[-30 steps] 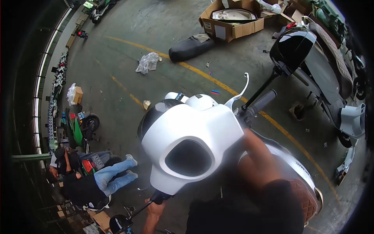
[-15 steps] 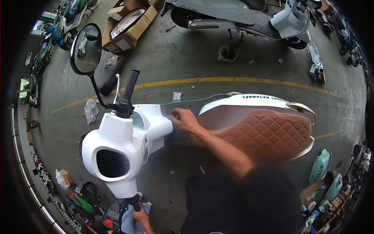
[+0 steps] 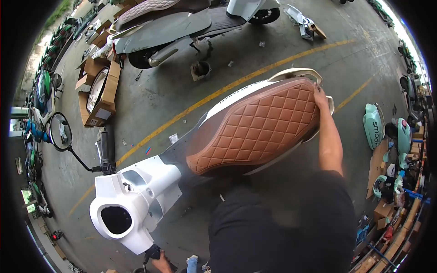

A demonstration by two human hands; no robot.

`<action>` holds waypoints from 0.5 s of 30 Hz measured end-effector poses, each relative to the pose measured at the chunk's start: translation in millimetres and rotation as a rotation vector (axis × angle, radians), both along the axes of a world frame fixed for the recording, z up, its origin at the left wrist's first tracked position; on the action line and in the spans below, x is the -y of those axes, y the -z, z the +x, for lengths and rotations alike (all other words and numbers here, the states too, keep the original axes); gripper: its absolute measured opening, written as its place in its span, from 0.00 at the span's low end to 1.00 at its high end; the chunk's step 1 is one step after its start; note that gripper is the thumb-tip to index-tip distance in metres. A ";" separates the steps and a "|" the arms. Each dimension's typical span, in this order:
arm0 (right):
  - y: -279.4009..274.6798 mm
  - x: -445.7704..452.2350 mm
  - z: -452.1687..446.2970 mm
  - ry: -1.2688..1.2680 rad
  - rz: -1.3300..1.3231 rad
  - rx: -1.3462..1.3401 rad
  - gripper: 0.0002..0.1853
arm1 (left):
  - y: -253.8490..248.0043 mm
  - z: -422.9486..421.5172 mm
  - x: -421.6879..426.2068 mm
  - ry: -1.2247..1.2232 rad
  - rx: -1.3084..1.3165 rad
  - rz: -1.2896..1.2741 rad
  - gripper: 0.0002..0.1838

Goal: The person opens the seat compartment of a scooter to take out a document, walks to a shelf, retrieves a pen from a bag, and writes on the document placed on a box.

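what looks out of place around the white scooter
A clear scrap and a red-blue strip lie loose on the floor beyond the scooter, as if dropped rather than put away. The scooter shows no obvious damage.

We wear a plain black shirt (image 3: 282, 230); its right sleeve (image 3: 334, 189) is short, ending near the elbow; our right forearm (image 3: 331, 143), right hand (image 3: 321, 99) and left hand (image 3: 161, 264) are bare.

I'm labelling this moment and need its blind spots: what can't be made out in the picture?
Head view:
Left hand: partly cut off by the bottom edge.
Right hand: its back hides the palm, so how firmly it holds is unclear.
Panel lettering: too small and slanted to read fully.
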State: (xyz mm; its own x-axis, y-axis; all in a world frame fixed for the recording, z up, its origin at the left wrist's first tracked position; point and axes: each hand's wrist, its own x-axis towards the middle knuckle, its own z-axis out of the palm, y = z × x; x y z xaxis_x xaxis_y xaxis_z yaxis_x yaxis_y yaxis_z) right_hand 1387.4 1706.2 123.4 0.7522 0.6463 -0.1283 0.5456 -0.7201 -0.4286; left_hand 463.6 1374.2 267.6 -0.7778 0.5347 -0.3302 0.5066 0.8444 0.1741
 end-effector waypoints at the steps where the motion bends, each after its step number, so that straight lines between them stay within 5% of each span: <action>1: 3.5 -1.3 -5.5 0.092 -0.066 0.001 0.42 | -2.0 10.8 -3.2 0.027 0.086 0.241 0.16; 4: -19.3 -27.2 -0.1 0.170 -0.214 -0.035 0.53 | 15.6 1.8 14.9 0.063 0.232 0.287 0.19; 6: -17.3 -26.7 35.6 0.191 -0.029 0.002 0.54 | -61.6 78.4 -18.4 0.211 0.013 0.207 0.25; 8: -147.2 11.4 -44.0 -0.083 0.058 -0.025 0.50 | -123.0 130.1 -40.7 0.643 -0.347 -0.179 0.32; 12: -298.2 85.3 -148.6 -0.502 0.507 -0.574 0.49 | -184.7 202.4 -86.9 0.501 0.780 0.593 0.35; 15: -309.8 83.6 -223.7 -0.896 0.832 -0.938 0.58 | -169.8 223.0 -127.7 0.863 0.474 0.916 0.35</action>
State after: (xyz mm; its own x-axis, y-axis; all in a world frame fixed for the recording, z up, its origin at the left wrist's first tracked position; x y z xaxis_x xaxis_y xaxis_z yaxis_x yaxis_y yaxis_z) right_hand 1163.7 1622.6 433.2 -0.0516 0.9537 0.2964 -0.0324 0.2950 -0.9549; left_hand 686.6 1501.9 437.4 0.0059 0.9641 0.2656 0.5478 -0.2253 0.8057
